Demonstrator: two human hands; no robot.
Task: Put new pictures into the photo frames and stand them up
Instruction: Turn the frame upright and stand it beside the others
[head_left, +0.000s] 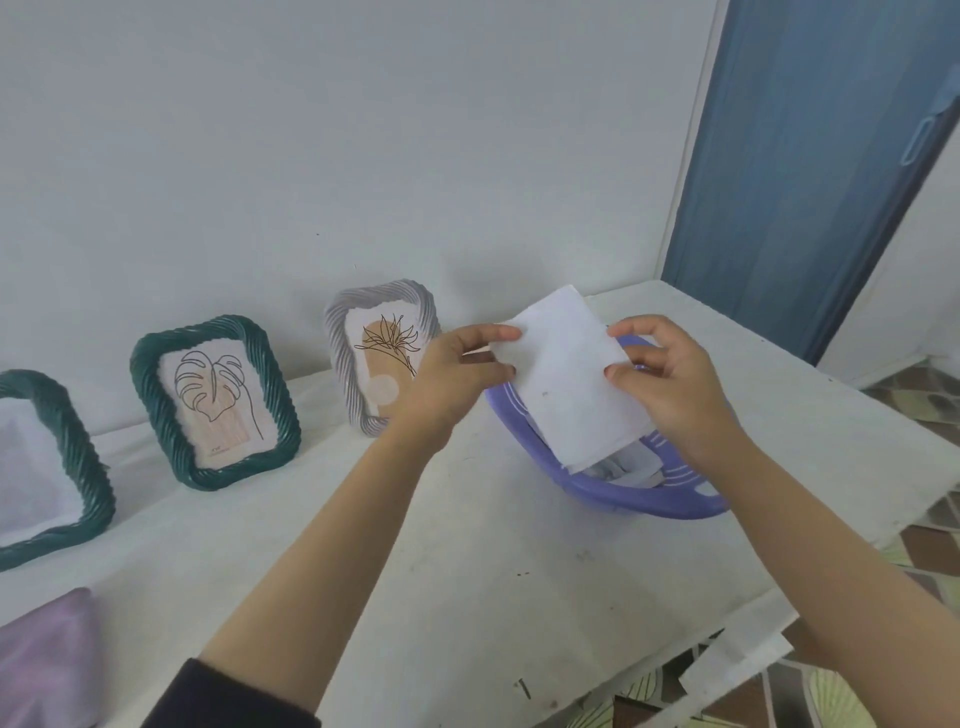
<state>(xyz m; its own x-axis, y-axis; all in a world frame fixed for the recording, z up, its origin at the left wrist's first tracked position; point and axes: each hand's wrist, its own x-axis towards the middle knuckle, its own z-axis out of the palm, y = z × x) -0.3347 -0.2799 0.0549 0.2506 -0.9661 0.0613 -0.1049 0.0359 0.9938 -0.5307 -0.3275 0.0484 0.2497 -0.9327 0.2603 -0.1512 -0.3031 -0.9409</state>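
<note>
Left hand: the left hand (457, 374) pinches the left edge of the white paper (566, 374) between thumb and curled fingers.
Right hand: the right hand (670, 384) pinches the right edge of the same paper, thumb in front and the other fingers bent behind.
White paper: both hands hold it in the air, tilted, above the purple basket (597, 493). Its side toward the camera is blank, and its lower end reaches down to the things in the basket.
Purple basket: it stands on the tabletop (467, 571) near the right edge and contains more pale sheets.
Grey frame: the grey twisted frame (353, 358) stands upright near the far edge, by the wall, just behind the left hand. It shows a line drawing of a flower.
Green frame: the green twisted frame (215, 402) stands upright to the left of the grey one, along the far edge, with a line drawing of a leaf.
Second green frame: the second green frame (62, 467) is at the left edge of the tabletop, partly out of view, with a pale, blurred sheet inside.
Lilac object: a lilac object (47, 660) lies at the near left corner; it is too blurred to tell what it is.
Door: a blue door (805, 156) is behind the far right corner.
</note>
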